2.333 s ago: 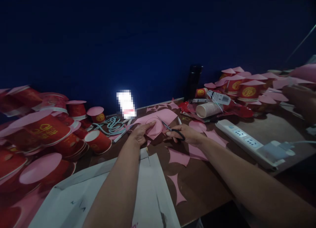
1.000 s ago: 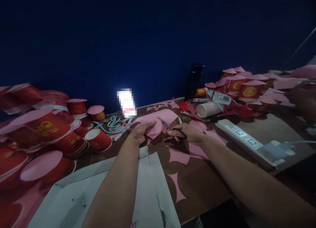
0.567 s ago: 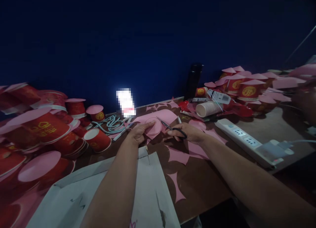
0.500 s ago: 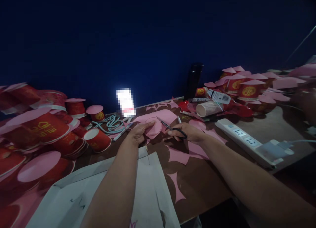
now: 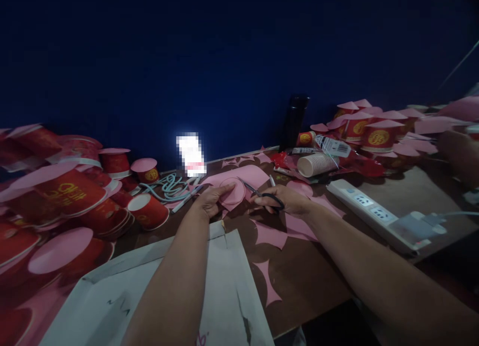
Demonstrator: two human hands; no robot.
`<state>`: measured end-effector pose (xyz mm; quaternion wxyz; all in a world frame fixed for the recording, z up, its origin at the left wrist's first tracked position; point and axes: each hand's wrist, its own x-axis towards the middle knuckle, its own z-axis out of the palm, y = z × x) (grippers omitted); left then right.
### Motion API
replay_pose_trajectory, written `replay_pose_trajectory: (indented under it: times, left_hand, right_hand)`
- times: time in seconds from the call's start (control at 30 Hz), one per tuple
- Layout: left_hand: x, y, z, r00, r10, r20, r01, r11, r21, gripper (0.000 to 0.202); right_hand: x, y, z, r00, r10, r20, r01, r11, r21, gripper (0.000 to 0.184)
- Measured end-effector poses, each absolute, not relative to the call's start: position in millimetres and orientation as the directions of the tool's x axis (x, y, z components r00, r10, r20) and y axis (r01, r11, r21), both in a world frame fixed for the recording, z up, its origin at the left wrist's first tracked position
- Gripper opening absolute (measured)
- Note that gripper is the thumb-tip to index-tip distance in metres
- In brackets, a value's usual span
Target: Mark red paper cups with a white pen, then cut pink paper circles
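My left hand [image 5: 210, 200] pinches a sheet of pink paper [image 5: 251, 175], thumb on top and fingers underneath. A circle is outlined on the part beside my thumb. In my right hand [image 5: 286, 200] is a pair of scissors [image 5: 272, 198] with dark handles, its blades pointing left at the paper's edge by the circle. Whether the blades touch the paper is hard to make out. Under and beside my right hand lie pink paper offcuts [image 5: 271, 234] with curved edges.
Red paper cups [image 5: 147, 211] with pink discs crowd the left; more [image 5: 379, 136] stand at back right. A lit phone [image 5: 191, 155], pale blue cord [image 5: 168, 187], black bottle [image 5: 294, 122], stacked cups [image 5: 317, 165] and power strip [image 5: 370, 211] surround the work. A white board [image 5: 224, 286] lies in front.
My hands, the pink paper and the scissors hold almost the same place. At the far right edge, another person's blurred hand has shifted slightly.
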<state>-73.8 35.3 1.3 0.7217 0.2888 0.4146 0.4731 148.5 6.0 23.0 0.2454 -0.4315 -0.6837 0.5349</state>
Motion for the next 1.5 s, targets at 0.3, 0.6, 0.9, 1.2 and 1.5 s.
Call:
replay_pose_trajectory:
  times: [0.3,0.6,0.9,1.2,1.5]
  left_hand:
    - [-76.4,35.9,-1.4,0.213,0.930,-0.299,-0.426,0.364,0.828,0.027]
    - [-77.9,35.8,-1.7,0.208,0.931,-0.300,-0.425,0.362,0.830,0.027]
    - [-79.3,35.5,-0.9,0.221,0.930,-0.293,-0.399,0.361,0.843,0.026]
    - [-80.2,34.4,-0.2,0.220,0.925,-0.310,-0.381,0.374,0.846,0.021]
    - [-77.0,32.0,2.4,0.227,0.929,-0.294,-0.373,0.361,0.854,0.028]
  right_hand:
    - [149.5,4.9,25.9,-0.534,0.837,-0.123,0.321,0.067,-0.945,0.033]
    - [149.2,4.0,27.2,-0.537,0.835,-0.118,0.322,0.074,-0.944,0.039]
    - [149.2,3.6,29.3,-0.518,0.845,-0.131,0.388,0.096,-0.917,0.042]
    - [149.1,4.3,29.1,-0.527,0.832,-0.171,0.396,0.062,-0.916,0.040]
    - [152.2,7.6,24.5,-0.557,0.812,-0.173,0.393,0.075,-0.917,0.043]
